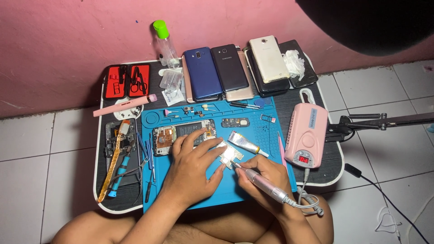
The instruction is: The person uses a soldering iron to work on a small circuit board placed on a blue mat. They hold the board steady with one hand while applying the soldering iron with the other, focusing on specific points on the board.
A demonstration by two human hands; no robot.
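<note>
My left hand (pixel 192 165) lies flat on the blue work mat (pixel 226 192), its fingertips pinning a small silvery metal part (pixel 231 154). My right hand (pixel 264 178) grips a pink and grey rotary pen tool (pixel 262 183), whose tip touches the near edge of that part. Just beyond my left fingers lies an opened phone (pixel 174 134) with its board and battery bare. A silver glue tube (pixel 246 143) rests to the right of the metal part.
A pink control box (pixel 306 133) with a red display stands at the right, cabled to the pen. Several phones (pixel 230 68) line the back, beside a green-capped bottle (pixel 165 43). Pliers, tweezers and a red tool case (pixel 127 81) sit at the left.
</note>
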